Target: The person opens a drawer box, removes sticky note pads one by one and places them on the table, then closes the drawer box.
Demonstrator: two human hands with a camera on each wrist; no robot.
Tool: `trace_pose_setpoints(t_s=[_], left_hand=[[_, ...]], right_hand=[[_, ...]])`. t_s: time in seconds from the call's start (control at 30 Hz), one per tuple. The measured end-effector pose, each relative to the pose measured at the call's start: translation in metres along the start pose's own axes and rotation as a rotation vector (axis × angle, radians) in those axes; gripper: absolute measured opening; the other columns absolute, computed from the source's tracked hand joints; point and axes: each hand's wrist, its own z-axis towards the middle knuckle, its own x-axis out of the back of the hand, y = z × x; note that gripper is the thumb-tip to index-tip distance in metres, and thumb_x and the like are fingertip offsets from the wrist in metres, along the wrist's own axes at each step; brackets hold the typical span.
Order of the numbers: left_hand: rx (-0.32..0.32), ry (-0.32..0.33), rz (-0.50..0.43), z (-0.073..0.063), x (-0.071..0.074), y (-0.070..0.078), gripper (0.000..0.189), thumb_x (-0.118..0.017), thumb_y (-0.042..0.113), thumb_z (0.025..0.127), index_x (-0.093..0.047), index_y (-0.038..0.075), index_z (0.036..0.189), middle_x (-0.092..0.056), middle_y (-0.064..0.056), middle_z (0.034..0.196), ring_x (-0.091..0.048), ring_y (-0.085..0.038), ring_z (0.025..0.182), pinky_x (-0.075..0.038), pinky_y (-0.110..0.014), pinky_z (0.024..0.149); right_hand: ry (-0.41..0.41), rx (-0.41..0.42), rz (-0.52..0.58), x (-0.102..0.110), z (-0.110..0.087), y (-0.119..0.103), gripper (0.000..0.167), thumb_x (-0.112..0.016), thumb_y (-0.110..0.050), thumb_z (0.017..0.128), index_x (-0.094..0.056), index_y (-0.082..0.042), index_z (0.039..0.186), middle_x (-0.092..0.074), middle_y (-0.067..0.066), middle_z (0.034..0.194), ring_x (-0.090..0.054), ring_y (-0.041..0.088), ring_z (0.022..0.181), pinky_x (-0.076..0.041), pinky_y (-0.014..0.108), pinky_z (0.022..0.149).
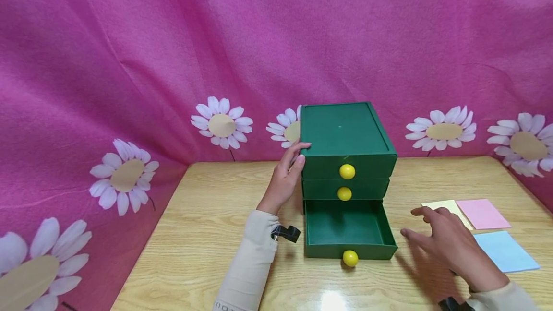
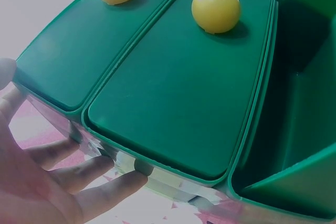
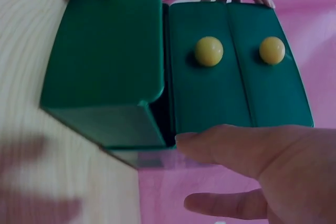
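A green cabinet with three drawers and yellow ball knobs stands on the table. Its bottom drawer is pulled out, and no contents show inside; the upper two drawers are closed. My left hand rests against the cabinet's left side near the top front corner, fingers fairly straight along the side wall in the left wrist view. To the right of the drawer, my right hand hovers with its fingers spread and holds nothing. Partly behind that hand lies a yellow sticky note pad.
A pink sticky note pad and a blue one lie on the wooden table at the right. Close behind the cabinet hangs a magenta cloth with white daisies, which also runs along the left side.
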Motion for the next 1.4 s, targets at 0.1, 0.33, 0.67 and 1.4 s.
trace_pose_setpoints(t_s=[0.1, 0.33, 0.67, 1.4], left_hand=[[-0.001, 0.003, 0.0, 0.0, 0.0, -0.001, 0.037, -0.038, 0.02, 0.105, -0.042, 0.011, 0.141, -0.023, -0.013, 0.157, -0.035, -0.026, 0.139, -0.031, -0.043, 0.111], [0.005, 0.001, 0.004, 0.0, 0.0, -0.001, 0.037, -0.037, 0.019, 0.105, -0.042, 0.011, 0.142, -0.023, -0.012, 0.158, -0.036, -0.028, 0.138, -0.031, -0.045, 0.11], [-0.009, -0.007, 0.016, 0.001, -0.001, 0.001, 0.037, -0.037, 0.019, 0.105, -0.041, 0.011, 0.142, -0.022, -0.012, 0.158, -0.034, -0.028, 0.139, -0.03, -0.048, 0.111], [0.02, 0.018, 0.018, 0.006, -0.002, -0.037, 0.036, -0.038, 0.036, 0.104, -0.042, 0.039, 0.14, -0.022, 0.014, 0.156, -0.033, -0.016, 0.139, -0.033, -0.045, 0.11]], right_hand=[[-0.009, 0.015, 0.016, 0.0, 0.004, -0.009, 0.061, -0.076, -0.038, 0.079, -0.059, 0.005, 0.118, -0.06, 0.026, 0.099, -0.054, 0.042, 0.091, -0.048, 0.053, 0.069], [0.0, 0.059, 0.047, -0.001, 0.006, -0.029, 0.057, -0.077, -0.037, 0.079, -0.06, 0.001, 0.118, -0.059, 0.021, 0.1, -0.055, 0.038, 0.091, -0.049, 0.05, 0.067], [-0.028, 0.086, 0.093, 0.0, 0.01, -0.049, 0.049, -0.076, -0.036, 0.081, -0.061, -0.003, 0.113, -0.06, 0.014, 0.097, -0.055, 0.032, 0.09, -0.049, 0.046, 0.065], [-0.134, 0.226, 0.103, -0.011, 0.005, -0.082, 0.026, -0.075, -0.021, 0.082, -0.061, -0.014, 0.103, -0.058, 0.001, 0.088, -0.054, 0.018, 0.08, -0.046, 0.033, 0.063]])
